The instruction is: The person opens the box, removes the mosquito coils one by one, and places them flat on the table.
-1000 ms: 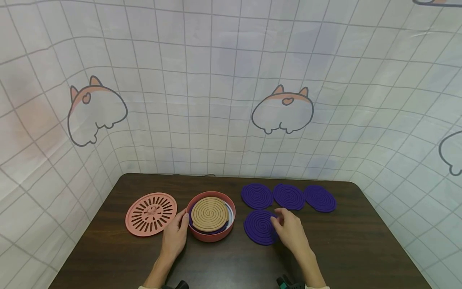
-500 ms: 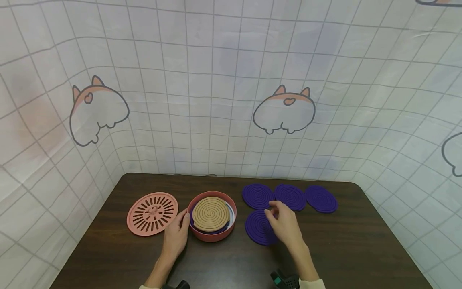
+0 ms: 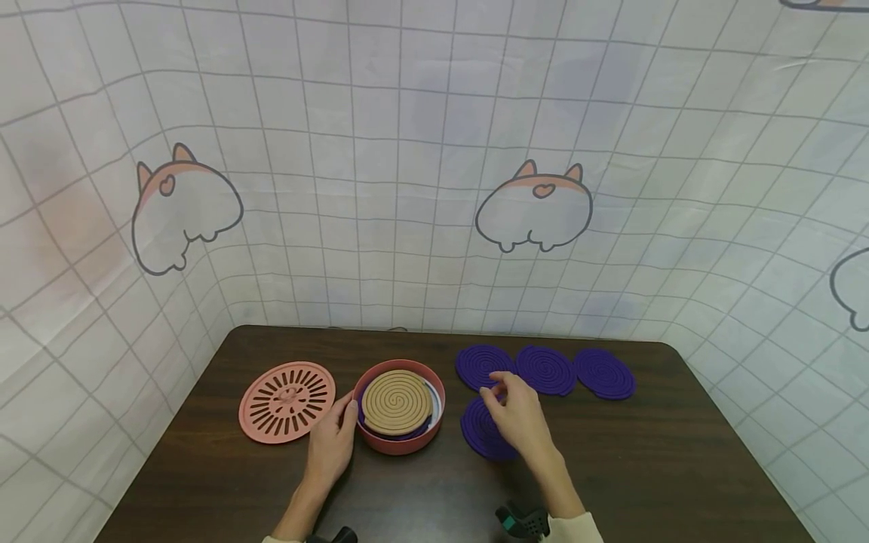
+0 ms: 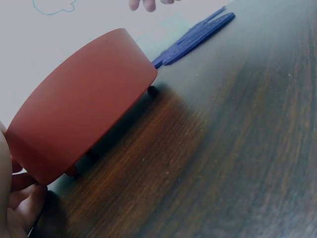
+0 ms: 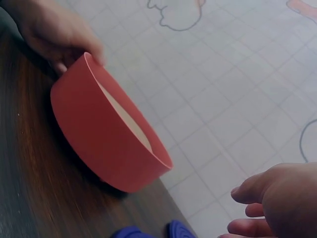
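Observation:
A round red mosquito coil box [image 3: 400, 446] stands on the table, with a tan spiral coil [image 3: 396, 403] on top inside and purple and white edges showing beneath it. My left hand [image 3: 331, 441] holds the box by its left side, thumb at the rim and fingers curled against the lower wall in the left wrist view. Over a purple spiral coil [image 3: 485, 436] hovers my right hand [image 3: 521, 418], fingers loosely bent, thumb and fingertips apart, nothing between them. It hides part of that coil. In the right wrist view, the red box [image 5: 104, 134] lies beyond my right hand [image 5: 282, 203].
Left of the box lies its pink slotted lid [image 3: 261, 422]. Along the back right, more purple coils [image 3: 545, 369] lie flat in a row, the rightmost coil [image 3: 605, 374] near the table's far edge. A white gridded cloth [image 3: 407, 226] surrounds the dark wooden table [image 3: 652, 467].
My right hand has moved left and slightly away from me, from the front purple coil's right edge to above it. My left hand and the box have stayed in place.

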Demonstrator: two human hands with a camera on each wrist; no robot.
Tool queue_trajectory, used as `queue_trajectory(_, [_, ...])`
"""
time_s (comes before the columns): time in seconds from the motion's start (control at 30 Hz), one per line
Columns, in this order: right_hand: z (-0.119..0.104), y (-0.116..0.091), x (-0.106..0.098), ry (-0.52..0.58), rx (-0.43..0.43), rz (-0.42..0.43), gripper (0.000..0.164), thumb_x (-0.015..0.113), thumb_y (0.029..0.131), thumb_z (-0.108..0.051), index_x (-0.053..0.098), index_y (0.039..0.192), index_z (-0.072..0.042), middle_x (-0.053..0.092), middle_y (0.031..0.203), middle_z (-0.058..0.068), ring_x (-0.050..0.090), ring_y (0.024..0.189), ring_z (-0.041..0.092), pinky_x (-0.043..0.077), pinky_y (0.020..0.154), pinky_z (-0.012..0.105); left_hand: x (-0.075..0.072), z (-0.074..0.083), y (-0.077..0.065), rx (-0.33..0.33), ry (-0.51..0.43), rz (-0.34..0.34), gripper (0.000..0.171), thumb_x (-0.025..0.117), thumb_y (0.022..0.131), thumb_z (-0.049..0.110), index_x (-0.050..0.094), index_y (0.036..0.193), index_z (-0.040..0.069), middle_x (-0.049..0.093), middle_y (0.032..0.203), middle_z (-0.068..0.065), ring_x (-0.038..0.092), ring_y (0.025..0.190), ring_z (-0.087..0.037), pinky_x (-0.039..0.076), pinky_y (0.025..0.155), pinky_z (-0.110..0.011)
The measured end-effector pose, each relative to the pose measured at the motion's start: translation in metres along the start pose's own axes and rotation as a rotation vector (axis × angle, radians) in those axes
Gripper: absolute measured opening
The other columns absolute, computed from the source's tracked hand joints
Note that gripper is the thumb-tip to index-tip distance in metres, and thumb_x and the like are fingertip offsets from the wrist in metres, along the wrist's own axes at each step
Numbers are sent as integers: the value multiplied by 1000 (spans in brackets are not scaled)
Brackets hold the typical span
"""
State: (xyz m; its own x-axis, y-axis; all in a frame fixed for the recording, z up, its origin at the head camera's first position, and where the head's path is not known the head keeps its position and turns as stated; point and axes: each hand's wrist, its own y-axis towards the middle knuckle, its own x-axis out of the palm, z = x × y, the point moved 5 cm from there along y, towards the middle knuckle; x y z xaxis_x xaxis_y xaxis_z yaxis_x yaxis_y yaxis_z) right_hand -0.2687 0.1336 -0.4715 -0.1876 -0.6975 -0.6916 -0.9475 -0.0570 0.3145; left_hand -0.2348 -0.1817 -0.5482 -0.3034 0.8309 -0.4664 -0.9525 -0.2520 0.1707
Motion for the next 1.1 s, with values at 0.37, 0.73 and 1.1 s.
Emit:
queue_trajectory(0.37, [-16, 4, 17, 32, -11, -43, 33, 70, 92, -18, 68, 119, 0, 67, 89, 4, 59, 69, 7, 50, 61, 21, 0, 1, 0, 28, -6, 17, 46, 46, 107, 37, 60, 139, 8, 64, 137, -15, 59, 129, -33, 47, 107, -52])
queue_trajectory(0.73, [-36, 4, 33, 35, -55, -94, 32, 70, 93, -20, 67, 119, -1, 67, 91, 3, 58, 71, 7, 50, 63, 21, 0, 0, 1, 42, -13, 25, 45, 46, 107, 36, 60, 139, 7, 65, 136, -15, 60, 128, -33, 47, 107, -52])
queue_trajectory(1.1, [-49, 7, 47, 13, -103, -122, 31, 69, 92, -19, 68, 116, 1, 66, 91, 5, 59, 75, 14, 48, 64, 22, 0, 1, 0, 61, -12, 35, 45, 47, 107, 36, 61, 137, 6, 66, 134, -15, 61, 126, -33, 48, 105, -52])
